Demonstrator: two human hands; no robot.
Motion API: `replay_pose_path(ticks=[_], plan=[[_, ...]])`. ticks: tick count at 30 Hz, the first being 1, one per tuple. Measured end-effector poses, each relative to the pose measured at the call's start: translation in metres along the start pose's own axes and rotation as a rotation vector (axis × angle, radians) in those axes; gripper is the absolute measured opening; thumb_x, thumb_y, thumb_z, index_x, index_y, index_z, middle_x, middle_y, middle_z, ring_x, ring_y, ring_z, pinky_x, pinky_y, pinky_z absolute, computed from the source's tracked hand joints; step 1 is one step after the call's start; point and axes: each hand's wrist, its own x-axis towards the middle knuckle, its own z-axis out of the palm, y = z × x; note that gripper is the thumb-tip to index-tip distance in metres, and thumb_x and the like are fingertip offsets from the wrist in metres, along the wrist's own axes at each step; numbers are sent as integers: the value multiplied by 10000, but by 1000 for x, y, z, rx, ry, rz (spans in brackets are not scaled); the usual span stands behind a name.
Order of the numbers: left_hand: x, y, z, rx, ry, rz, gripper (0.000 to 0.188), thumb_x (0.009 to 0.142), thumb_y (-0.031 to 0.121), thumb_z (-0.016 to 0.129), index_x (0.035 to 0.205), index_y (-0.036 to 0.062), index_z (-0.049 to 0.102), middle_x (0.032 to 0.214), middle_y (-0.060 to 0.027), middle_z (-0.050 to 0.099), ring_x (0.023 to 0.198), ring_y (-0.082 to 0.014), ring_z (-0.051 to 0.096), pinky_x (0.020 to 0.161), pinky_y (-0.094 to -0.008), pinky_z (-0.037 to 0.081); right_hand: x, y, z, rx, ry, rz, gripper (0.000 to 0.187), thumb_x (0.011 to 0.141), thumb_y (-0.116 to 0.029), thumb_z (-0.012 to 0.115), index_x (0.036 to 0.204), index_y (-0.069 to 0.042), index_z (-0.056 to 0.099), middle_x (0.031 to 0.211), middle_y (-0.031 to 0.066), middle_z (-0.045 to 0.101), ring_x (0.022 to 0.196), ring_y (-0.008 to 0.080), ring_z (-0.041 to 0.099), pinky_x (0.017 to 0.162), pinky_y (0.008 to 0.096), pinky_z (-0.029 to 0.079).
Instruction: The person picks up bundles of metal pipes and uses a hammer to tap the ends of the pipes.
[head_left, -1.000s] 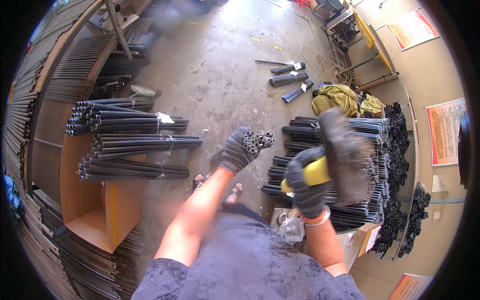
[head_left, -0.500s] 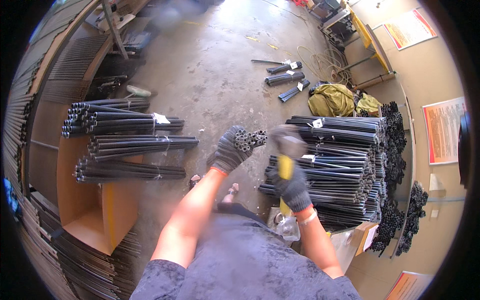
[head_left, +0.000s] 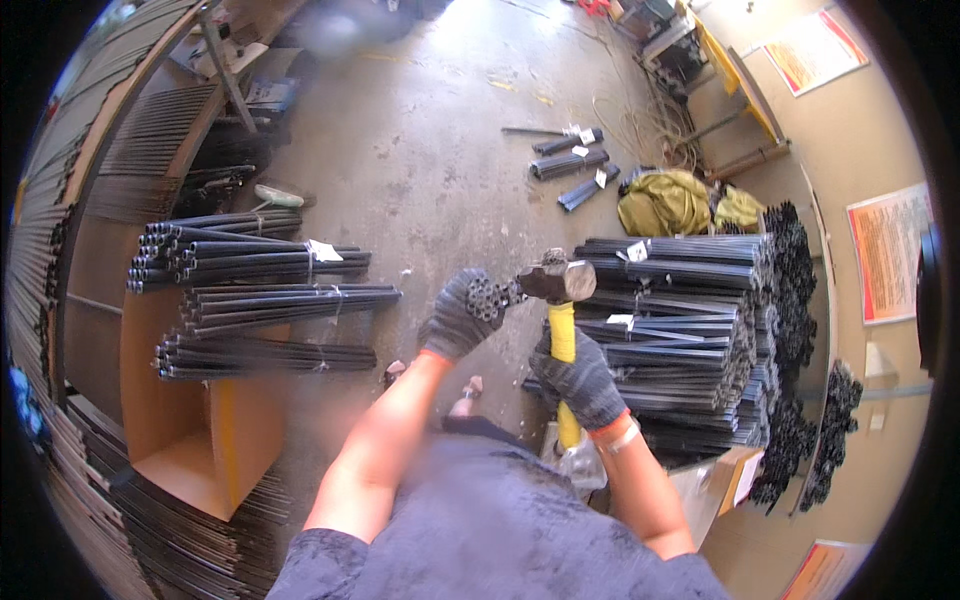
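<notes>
Over a scuffed grey floor [head_left: 440, 160], the gloved left hand [head_left: 456, 322] clasps tubes [head_left: 488, 297] while the right hand [head_left: 585, 385] grips a hammer [head_left: 563, 332], its head just beside them; posters [head_left: 889, 254] hang on the beige wall [head_left: 838, 150] beyond stacked bundles [head_left: 665, 350].

Two hands in dark grey knitted gloves with orange cuffs: one left hand [head_left: 460, 318], one right hand [head_left: 582, 380]. One yellow-handled steel hammer [head_left: 563, 332]. One held bunch of slim, round, black hollow tubes [head_left: 487, 297], too small to count singly. At left, at least three tied bundles of long black tubes [head_left: 290, 308] and one open brown cardboard box [head_left: 247, 450]. On the grey concrete floor [head_left: 420, 170], three short dark tube bundles [head_left: 570, 164]. One large stack of black tubes [head_left: 680, 345] at right. At least six white paper tags [head_left: 637, 252]. Three rectangular red-and-white posters [head_left: 890, 255].
</notes>
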Motion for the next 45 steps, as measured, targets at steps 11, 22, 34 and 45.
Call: replay_pose_path(ticks=[11, 22, 34, 45], plan=[[-3, 7, -18, 55, 30, 81, 136, 816, 231, 568, 923, 212, 650, 691, -71, 521, 697, -262, 531, 620, -403, 426, 13, 26, -8, -341, 111, -343, 182, 789, -113, 722, 859, -68, 561, 686, 3, 555, 572, 136, 553, 507, 305, 453], [-16, 1, -2, -57, 130, -4, 107, 805, 285, 588, 807, 182, 618, 672, -88, 517, 669, -276, 526, 613, -410, 425, 10, 36, -18, -644, 237, -620, 182, 767, -102, 726, 853, -66, 570, 693, 1, 560, 615, 119, 550, 572, 275, 454], [-16, 6, -8, 10, 38, -60, 111, 707, 225, 623, 743, 131, 577, 755, -86, 561, 749, -275, 550, 655, -389, 455, 23, 12, -12, -436, 400, -717, 134, 808, -98, 688, 791, -61, 560, 631, 25, 552, 526, 100, 539, 476, 257, 425], [-29, -4, -2, 16, 43, -29, 172, 737, 233, 629, 734, 92, 531, 764, -103, 547, 733, -304, 540, 642, -399, 442, -11, -49, -9, 137, 165, -477, 135, 818, -56, 679, 877, -65, 558, 726, 0, 563, 620, 84, 550, 533, 230, 443]])
